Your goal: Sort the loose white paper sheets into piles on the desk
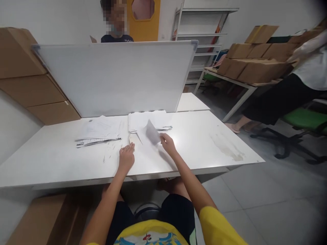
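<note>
My right hand (168, 143) is closed on the edge of a white paper sheet (152, 133), whose raised part is bent up and slightly blurred. My left hand (126, 156) rests on the table, its fingers bent together at the left side of the paper; its fingertips are partly hidden. Just beyond my hands lies a stack of white papers (143, 119) with uneven edges. Farther left sits another stack of printed papers (98, 130), loosely piled.
A whiteboard (114, 78) stands upright across the back of the white table (61, 160), with a person (117, 38) behind it. Cardboard boxes (43, 90) are piled at left. On the right are another person (276, 92), a green chair (306, 119) and a table with boxes (258, 73).
</note>
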`<state>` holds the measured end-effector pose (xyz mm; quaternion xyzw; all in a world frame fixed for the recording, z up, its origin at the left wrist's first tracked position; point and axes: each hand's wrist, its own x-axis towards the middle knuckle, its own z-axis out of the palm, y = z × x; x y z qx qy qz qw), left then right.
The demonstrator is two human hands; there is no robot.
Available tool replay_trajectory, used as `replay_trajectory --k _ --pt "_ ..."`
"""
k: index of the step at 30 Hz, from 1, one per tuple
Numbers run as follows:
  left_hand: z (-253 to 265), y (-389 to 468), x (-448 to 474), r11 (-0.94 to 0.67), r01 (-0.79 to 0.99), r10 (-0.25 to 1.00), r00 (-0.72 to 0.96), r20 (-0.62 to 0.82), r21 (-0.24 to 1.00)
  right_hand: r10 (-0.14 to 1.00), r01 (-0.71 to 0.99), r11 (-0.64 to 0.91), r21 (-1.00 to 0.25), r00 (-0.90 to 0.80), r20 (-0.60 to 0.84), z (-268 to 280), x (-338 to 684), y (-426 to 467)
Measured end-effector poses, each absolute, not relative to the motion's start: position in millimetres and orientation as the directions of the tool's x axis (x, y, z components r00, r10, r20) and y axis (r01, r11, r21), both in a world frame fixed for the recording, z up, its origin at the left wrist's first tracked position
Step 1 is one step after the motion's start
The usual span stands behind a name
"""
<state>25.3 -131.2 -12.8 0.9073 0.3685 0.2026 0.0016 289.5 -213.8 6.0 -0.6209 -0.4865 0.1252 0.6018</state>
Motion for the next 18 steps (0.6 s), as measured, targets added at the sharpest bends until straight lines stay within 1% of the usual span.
replay_trajectory --k 1,4,7,10,12,15,18 --pt "-13.4 -131.1 25.5 -0.727 0.670 0.672 0.646 0.363 0.153 0.755 0.428 0.181 -0.885 0.516 0.404 10.9 294.6 -194.5" --pt "-15.0 -132.4 25.6 -0.718 0.680 0.681 0.643 0.350 0.150 0.696 0.343 0.024 -0.939 0.668 0.262 21.4 311.5 -137.8" --pt "-16.4 -135.3 24.4 -0.716 0.682 0.685 0.645 0.340 0.149 0.665 0.336 -0.086 -0.938 0.721 0.197 24.8 327.5 -96.7" --pt "-18.6 -137.8 23.0 -0.712 0.683 0.691 0.640 0.337 0.162 0.649 0.400 -0.145 -0.905 0.729 0.219 19.4 336.9 -78.3" --pt "-20.6 -138.7 22.1 -0.712 0.680 0.691 0.637 0.341 0.174 0.633 0.466 -0.164 -0.869 0.726 0.270 11.5 338.1 -76.3" --pt "-22.8 -139.7 21.2 -0.715 0.672 0.690 0.636 0.346 0.191 0.620 0.566 -0.158 -0.809 0.695 0.364 -3.5 334.8 -82.2" --pt "-22.8 -141.2 21.0 -0.709 0.675 0.699 0.633 0.332 0.206 0.613 0.631 -0.151 -0.761 0.664 0.428 -18.1 330.0 -94.5"
